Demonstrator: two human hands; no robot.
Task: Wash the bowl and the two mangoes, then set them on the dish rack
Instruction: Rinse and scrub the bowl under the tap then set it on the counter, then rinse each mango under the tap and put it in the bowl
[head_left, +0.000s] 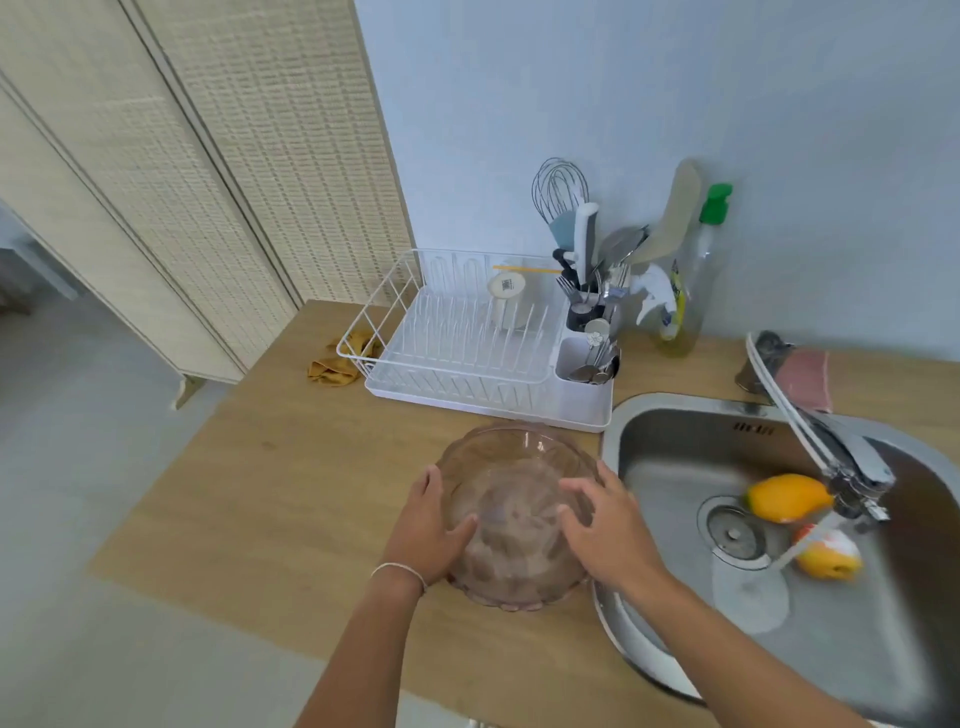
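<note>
A clear pinkish bowl (511, 470) is held over the wooden counter, just left of the sink. My left hand (430, 525) grips its left side, thumb on the near wall. My right hand (605, 525) presses on its right side with the fingers spread across it. Two yellow-orange mangoes lie in the steel sink (670, 447): one mango (784, 496) beside the drain, the other mango (828, 556) under the running water. The white dish rack (457, 358) stands behind the bowl, with a cup in it.
The faucet (826, 441) reaches over the sink with water running. A cutlery holder (587, 358) full of utensils sits at the rack's right end. A soap bottle (693, 280) stands by the wall. A yellow cloth (335, 361) lies left of the rack, a pink sponge (805, 376) behind the faucet.
</note>
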